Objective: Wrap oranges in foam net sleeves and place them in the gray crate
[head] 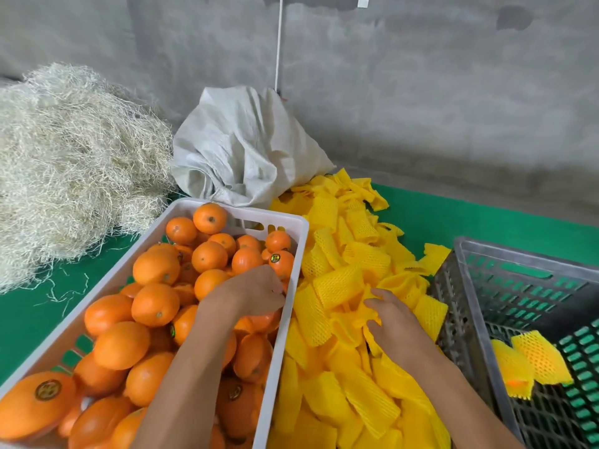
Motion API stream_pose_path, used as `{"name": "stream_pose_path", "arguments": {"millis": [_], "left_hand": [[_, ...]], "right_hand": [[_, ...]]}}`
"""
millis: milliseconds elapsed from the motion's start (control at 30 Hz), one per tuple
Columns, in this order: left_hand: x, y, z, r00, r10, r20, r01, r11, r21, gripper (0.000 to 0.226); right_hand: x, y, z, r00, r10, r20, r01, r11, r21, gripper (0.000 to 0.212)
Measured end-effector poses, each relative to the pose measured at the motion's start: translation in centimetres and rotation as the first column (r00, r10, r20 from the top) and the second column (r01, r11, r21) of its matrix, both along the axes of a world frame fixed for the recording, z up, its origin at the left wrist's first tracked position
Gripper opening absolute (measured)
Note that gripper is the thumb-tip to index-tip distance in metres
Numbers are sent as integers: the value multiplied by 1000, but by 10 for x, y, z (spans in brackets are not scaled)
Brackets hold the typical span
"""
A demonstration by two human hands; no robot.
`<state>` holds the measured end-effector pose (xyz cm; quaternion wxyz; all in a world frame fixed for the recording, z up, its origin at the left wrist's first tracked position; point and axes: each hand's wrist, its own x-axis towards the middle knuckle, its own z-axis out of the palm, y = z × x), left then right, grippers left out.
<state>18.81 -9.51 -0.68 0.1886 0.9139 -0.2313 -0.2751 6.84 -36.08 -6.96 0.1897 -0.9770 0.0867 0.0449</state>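
Hands work in parallel: left hand (259, 288), fingers curled down, grips an orange in the white crate (285, 222) at 9 o'clock; right hand (387, 314) pinches a foam sleeve (366, 314) from the central pile, feeding the gray crate (460, 277) at 3 o'clock, where two wrapped oranges (531, 361) lie.

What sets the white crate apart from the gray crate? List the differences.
The white crate is heaped with bare oranges; the gray crate holds only two oranges in yellow foam net sleeves. The left hand reaches into the white one; none reaches the gray. Both have slotted plastic walls.
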Motion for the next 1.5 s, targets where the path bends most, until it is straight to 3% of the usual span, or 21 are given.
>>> {"name": "stream_pose_path", "arguments": {"millis": [100, 200, 267, 367, 467, 533, 600, 667, 733, 833, 933, 1000, 1167, 1267, 1367, 1433, 1500], "left_hand": [[2, 10, 6, 987, -1, -159, -9, 998, -58, 21], [2, 12, 5, 987, 32, -159, -48, 994, -97, 27], [2, 10, 3, 994, 87, -62, -97, 980, -171, 29], [0, 4, 4, 952, 209, 226, -119, 927, -357, 23], [-2, -10, 6, 840, 388, 380, -70, 772, -632, 25], [-6, -25, 5, 814, 489, 314, -59, 607, -792, 31], [-17, -47, 0, 849, 494, 187, -58, 440, -896, 28], [-34, -73, -8, 910, 401, -106, -213, 232, -949, 25], [-49, -95, -18, 889, 294, -352, -402, 129, -907, 25], [-63, -113, -33, 834, 235, -499, -539, 154, -828, 25], [-69, -115, -40, 794, 158, -587, -607, 161, -778, 45], [-66, -113, -40, 803, 155, -575, -595, 170, -785, 46], [-59, -112, -43, 767, 184, -614, -640, 176, -748, 33], [-60, -111, -46, 778, 220, -589, -628, 228, -744, 12], [-59, -111, -45, 762, 283, -582, -643, 235, -729, 10], [-58, -110, -45, 760, 331, -560, -642, 245, -727, 12], [-56, -110, -45, 746, 354, -564, -655, 238, -717, 11]], "right_hand": [[2, 2, 8, 995, -49, 89, 41, 995, 94, 40], [3, 6, 16, 968, -103, 227, 52, 973, 223, 31], [2, 9, 20, 947, -95, 308, 23, 973, 231, 24], [2, 11, 23, 919, -123, 374, 18, 962, 273, 23], [2, 11, 30, 828, -251, 502, 43, 920, 390, 20], [1, 12, 34, 739, -350, 576, 56, 883, 465, 17], [0, 10, 37, 674, -460, 578, 83, 825, 560, 17], [-1, 7, 38, 636, -545, 546, 104, 762, 640, 17], [-1, 6, 39, 617, -537, 576, 91, 775, 625, 18], [0, 13, 37, 675, -467, 571, -31, 755, 655, 14], [5, 21, 33, 786, -432, 443, -98, 619, 779, 10], [7, 18, 31, 822, -428, 377, -104, 537, 837, 12], [6, 9, 33, 870, -400, 288, -68, 482, 874, 34], [8, 13, 30, 877, -424, 226, -19, 441, 897, 21], [8, 13, 27, 853, -461, 244, 20, 496, 868, 18], [6, 11, 28, 846, -425, 321, 20, 628, 778, 29], [3, 12, 29, 848, -264, 460, -73, 801, 594, 31]]}}
